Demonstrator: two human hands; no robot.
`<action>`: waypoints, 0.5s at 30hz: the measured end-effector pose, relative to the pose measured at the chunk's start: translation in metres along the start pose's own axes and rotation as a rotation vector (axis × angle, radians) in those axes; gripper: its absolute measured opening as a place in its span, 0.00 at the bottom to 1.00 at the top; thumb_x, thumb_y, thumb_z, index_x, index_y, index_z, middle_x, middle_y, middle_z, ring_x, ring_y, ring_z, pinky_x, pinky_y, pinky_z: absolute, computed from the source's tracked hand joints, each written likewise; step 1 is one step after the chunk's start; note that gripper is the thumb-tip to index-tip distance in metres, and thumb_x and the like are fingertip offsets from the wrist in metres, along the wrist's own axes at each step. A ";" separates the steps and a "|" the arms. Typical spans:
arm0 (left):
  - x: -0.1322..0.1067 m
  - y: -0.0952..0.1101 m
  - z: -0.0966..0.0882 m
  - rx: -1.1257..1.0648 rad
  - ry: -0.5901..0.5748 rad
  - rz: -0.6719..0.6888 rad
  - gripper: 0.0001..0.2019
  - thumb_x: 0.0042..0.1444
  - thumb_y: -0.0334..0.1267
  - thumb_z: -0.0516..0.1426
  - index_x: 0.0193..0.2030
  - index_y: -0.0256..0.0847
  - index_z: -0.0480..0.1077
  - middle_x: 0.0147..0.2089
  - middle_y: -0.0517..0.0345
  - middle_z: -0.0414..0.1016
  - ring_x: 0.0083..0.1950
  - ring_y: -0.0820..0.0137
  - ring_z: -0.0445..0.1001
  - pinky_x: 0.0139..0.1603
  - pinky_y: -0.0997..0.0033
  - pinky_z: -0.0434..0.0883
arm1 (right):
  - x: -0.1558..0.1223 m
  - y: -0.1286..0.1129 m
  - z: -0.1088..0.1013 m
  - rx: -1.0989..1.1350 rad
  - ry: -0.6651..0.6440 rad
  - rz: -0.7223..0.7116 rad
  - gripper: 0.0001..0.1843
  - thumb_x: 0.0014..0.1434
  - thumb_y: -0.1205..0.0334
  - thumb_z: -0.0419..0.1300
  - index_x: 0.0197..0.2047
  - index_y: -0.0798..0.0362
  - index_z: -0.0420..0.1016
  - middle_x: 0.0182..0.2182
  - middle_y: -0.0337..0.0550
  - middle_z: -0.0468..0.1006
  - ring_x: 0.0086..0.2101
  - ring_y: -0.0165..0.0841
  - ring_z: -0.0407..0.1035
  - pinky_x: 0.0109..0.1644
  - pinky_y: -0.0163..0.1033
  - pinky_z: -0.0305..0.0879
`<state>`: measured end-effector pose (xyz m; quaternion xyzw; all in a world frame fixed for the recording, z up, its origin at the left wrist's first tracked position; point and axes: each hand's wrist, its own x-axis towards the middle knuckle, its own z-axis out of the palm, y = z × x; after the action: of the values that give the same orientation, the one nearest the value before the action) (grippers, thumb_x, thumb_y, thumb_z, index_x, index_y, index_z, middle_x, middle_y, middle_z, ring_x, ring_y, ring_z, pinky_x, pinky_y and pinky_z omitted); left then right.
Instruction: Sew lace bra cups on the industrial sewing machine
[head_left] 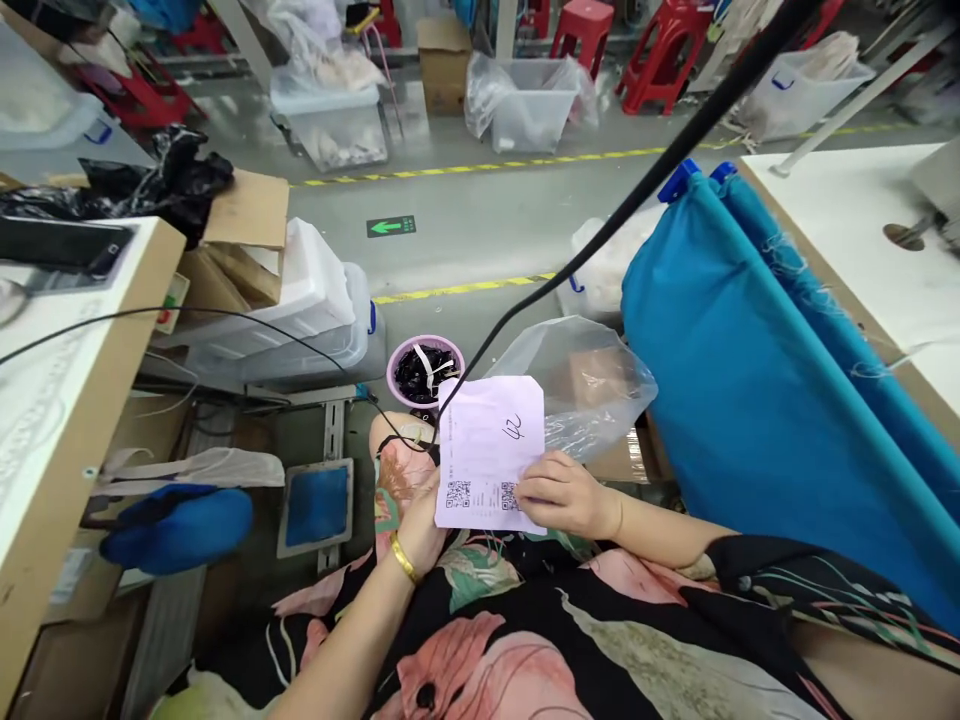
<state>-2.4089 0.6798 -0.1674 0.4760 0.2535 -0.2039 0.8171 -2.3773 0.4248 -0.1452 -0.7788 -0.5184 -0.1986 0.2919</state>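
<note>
A pale pink paper sheet (491,430) with QR codes along its lower part and a handwritten mark at its upper right is held up over my lap. My right hand (566,495) pinches its lower right edge, fingers curled in front of the paper. At the lower left edge is my left hand (421,525), a gold bangle at its wrist; its fingers go behind the sheet and are mostly hidden. A black cable (555,275) runs diagonally down to the sheet's left side.
Beyond the sheet stand a pink bin (391,372) with black plastic inside and a clear plastic bag (600,410). A blue cloth (705,330) hangs along the right table (847,190). On the left table (90,330) lies a phone (67,245). A foot pedal (318,505) is below.
</note>
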 end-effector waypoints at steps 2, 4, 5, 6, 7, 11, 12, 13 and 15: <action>0.000 0.001 0.001 -0.025 -0.005 -0.011 0.23 0.46 0.48 0.74 0.47 0.39 0.84 0.53 0.42 0.86 0.61 0.45 0.80 0.64 0.48 0.76 | -0.001 0.000 0.000 0.000 -0.015 0.007 0.10 0.71 0.73 0.63 0.38 0.50 0.77 0.42 0.42 0.84 0.45 0.36 0.72 0.48 0.44 0.64; 0.000 0.001 0.001 -0.039 -0.002 -0.011 0.23 0.47 0.47 0.74 0.48 0.39 0.84 0.54 0.43 0.86 0.61 0.46 0.80 0.64 0.49 0.76 | -0.004 0.001 0.002 0.006 -0.030 0.011 0.10 0.71 0.73 0.62 0.39 0.50 0.76 0.43 0.42 0.84 0.45 0.36 0.72 0.48 0.44 0.64; 0.000 0.001 0.002 -0.041 0.000 -0.011 0.23 0.46 0.46 0.74 0.49 0.39 0.83 0.54 0.43 0.86 0.61 0.46 0.80 0.64 0.49 0.76 | -0.005 0.001 0.004 0.012 -0.036 0.014 0.10 0.71 0.73 0.61 0.39 0.50 0.76 0.43 0.42 0.84 0.45 0.36 0.72 0.48 0.44 0.64; 0.000 0.001 0.002 -0.041 0.001 -0.012 0.24 0.46 0.46 0.74 0.49 0.38 0.83 0.55 0.43 0.85 0.61 0.46 0.80 0.63 0.50 0.76 | -0.007 0.002 0.006 0.018 -0.039 0.018 0.10 0.72 0.73 0.61 0.39 0.49 0.76 0.43 0.42 0.84 0.45 0.36 0.72 0.48 0.45 0.64; 0.000 0.001 0.003 -0.038 0.002 -0.014 0.24 0.46 0.45 0.74 0.49 0.38 0.83 0.55 0.43 0.85 0.61 0.46 0.80 0.63 0.50 0.76 | -0.009 0.003 0.009 0.025 -0.043 0.025 0.11 0.72 0.73 0.60 0.39 0.48 0.76 0.43 0.42 0.84 0.45 0.37 0.72 0.48 0.45 0.64; 0.000 0.001 0.003 -0.003 0.000 -0.030 0.26 0.47 0.46 0.73 0.51 0.37 0.81 0.54 0.43 0.85 0.58 0.48 0.81 0.58 0.52 0.78 | -0.020 0.004 0.018 0.055 -0.081 0.084 0.12 0.74 0.70 0.57 0.41 0.45 0.76 0.42 0.40 0.84 0.46 0.36 0.72 0.48 0.45 0.65; 0.001 0.001 0.002 0.011 0.000 -0.035 0.26 0.47 0.47 0.72 0.52 0.37 0.81 0.53 0.44 0.85 0.56 0.50 0.81 0.56 0.54 0.79 | -0.024 0.004 0.019 0.065 -0.096 0.105 0.12 0.75 0.69 0.56 0.41 0.45 0.76 0.42 0.40 0.84 0.46 0.36 0.73 0.48 0.45 0.65; 0.002 0.001 0.001 0.028 0.001 -0.041 0.26 0.49 0.48 0.72 0.52 0.37 0.80 0.52 0.45 0.85 0.53 0.52 0.82 0.53 0.57 0.79 | -0.027 0.004 0.019 0.076 -0.111 0.130 0.12 0.75 0.68 0.56 0.42 0.45 0.77 0.42 0.40 0.84 0.46 0.36 0.73 0.49 0.45 0.66; 0.005 0.000 -0.001 0.077 0.015 -0.053 0.23 0.54 0.50 0.69 0.51 0.37 0.80 0.46 0.50 0.85 0.47 0.57 0.83 0.46 0.62 0.80 | -0.032 0.006 0.017 0.099 -0.132 0.194 0.12 0.75 0.66 0.56 0.43 0.44 0.78 0.43 0.40 0.84 0.47 0.37 0.73 0.51 0.46 0.67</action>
<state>-2.4057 0.6796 -0.1707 0.5016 0.2644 -0.2315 0.7905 -2.3836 0.4123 -0.1786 -0.8213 -0.4678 -0.0920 0.3133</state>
